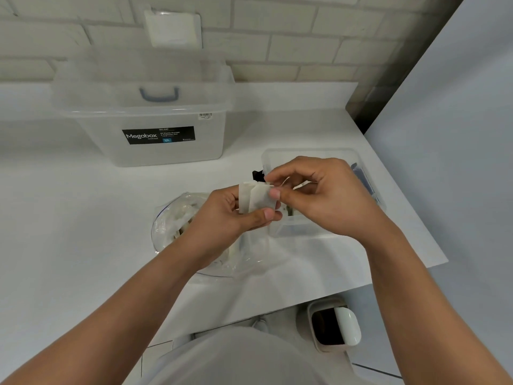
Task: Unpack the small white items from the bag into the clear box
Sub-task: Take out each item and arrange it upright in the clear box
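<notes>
A white counter [83, 218] runs along a pale brick wall [305, 37], ending at its right edge beside a plain panel; above the middle of it both hands meet on one small white item [256, 198], a flat papery sachet; the left hand [222, 215] cradles it with curled fingers and the thumb across its lower edge, while the right hand [319, 195] pinches its upper right corner between thumb and forefinger. It looks very light, soft and easily creased or torn, so a gentle pinch at an edge or corner should serve better than a squeeze; a thin thread may trail from it, though the blur makes that uncertain. The bag [172, 223], clear, slack and crumpled, lies on the counter under the left wrist with more pale items inside; the small clear box [294, 232] sits just beside it under the right hand, probably the destination, its contents mostly hidden. A black object [257, 175] lies at that box's near-left corner; a large storage box [166, 126] stands behind, well apart; a bin [333, 326] stands on the floor below; nothing seems to block the short path from hands to box.
</notes>
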`<state>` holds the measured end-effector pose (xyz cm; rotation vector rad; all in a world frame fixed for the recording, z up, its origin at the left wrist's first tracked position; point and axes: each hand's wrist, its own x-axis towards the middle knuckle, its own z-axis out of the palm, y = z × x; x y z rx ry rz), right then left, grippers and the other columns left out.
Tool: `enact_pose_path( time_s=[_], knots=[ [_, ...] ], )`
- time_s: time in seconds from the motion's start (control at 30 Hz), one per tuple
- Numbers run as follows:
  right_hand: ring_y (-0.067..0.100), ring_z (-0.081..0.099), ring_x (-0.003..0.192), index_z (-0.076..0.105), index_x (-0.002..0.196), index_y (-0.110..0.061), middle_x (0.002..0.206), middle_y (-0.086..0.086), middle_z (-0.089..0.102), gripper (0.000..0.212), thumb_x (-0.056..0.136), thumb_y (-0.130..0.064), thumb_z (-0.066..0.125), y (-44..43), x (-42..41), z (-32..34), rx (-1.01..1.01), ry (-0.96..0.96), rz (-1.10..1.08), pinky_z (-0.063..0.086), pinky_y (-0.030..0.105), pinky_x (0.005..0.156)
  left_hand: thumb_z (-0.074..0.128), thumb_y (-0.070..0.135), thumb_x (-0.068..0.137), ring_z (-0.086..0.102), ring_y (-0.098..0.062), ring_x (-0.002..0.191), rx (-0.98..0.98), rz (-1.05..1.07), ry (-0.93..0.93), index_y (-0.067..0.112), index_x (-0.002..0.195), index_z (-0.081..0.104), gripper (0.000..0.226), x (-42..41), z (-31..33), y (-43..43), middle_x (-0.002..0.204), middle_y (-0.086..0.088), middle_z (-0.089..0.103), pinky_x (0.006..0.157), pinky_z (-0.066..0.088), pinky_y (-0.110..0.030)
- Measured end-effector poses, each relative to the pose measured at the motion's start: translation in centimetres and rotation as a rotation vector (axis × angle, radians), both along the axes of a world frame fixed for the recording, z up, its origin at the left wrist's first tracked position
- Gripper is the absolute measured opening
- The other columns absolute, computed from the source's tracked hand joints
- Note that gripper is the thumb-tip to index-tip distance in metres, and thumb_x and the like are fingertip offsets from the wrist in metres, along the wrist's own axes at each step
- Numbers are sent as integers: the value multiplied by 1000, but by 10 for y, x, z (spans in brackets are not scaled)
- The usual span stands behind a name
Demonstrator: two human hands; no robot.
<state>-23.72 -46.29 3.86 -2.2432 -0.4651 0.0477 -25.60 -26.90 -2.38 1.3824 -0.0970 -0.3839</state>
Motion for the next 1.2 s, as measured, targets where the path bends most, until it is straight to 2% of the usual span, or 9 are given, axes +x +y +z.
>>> enact_pose_path(
  time_s=[0.1,0.27,0.4,0.47,0.57,0.73,0.87,1.03,1.2],
  knots=[
    [7,70,90,80,97,-28,93,-17,73,11,90,-21,76,-10,3,3,-83,-1,17,59,30,80,76,5,85,72,-27,109,15,4,-21,5,116,71,32,3,1,-7,110,-13,76,105,52,-47],
    [4,68,90,78,99,-31,97,-18,70,12,91,-22,75,-22,3,8,-111,-6,18,53,14,74,77,4,84,72,-28,108,29,1,-22,7,114,73,30,6,2,-16,108,-13,77,106,50,-48],
    [1,67,86,80,100,-29,95,-17,71,12,91,-24,75,-27,4,12,-187,-22,33,50,11,73,76,3,86,73,-26,107,64,-8,-36,7,114,73,28,8,3,-22,109,-12,77,106,51,-47],
    [1,67,84,80,99,-30,93,-16,72,11,91,-25,75,-27,4,14,-237,-49,50,51,13,73,77,4,86,73,-26,106,87,-3,-40,7,114,74,28,9,4,-23,108,-11,77,105,52,-47],
    [3,68,79,79,95,-30,91,-15,73,9,90,-25,73,-27,3,17,-294,-66,58,56,25,77,78,5,85,73,-24,105,118,-1,-47,9,113,75,28,10,5,-26,106,-9,78,105,52,-46],
    [5,68,77,78,93,-26,85,-14,74,10,91,-23,69,-27,5,22,-363,-103,49,56,31,79,80,11,85,74,-21,104,167,-17,-68,12,111,76,27,12,8,-31,103,-5,79,103,53,-43],
    [1,70,78,79,92,-26,80,-16,75,10,91,-20,70,-45,9,33,-273,-166,-87,57,25,77,78,11,87,74,-16,102,165,16,-56,15,110,76,24,16,11,-38,106,-2,78,93,56,-31],
    [1,69,77,78,103,-26,80,-24,68,11,96,-27,68,-79,32,34,-279,-263,-298,53,13,79,55,-4,98,74,-19,104,40,100,109,9,115,70,26,23,9,-41,112,-8,76,98,55,-36],
    [21,65,88,76,101,-26,98,-3,75,17,99,-20,61,-95,75,-15,-604,-172,-285,57,39,82,49,0,104,73,-19,105,42,85,99,10,121,64,25,23,6,-36,113,-5,76,88,61,-31]
  ],
)
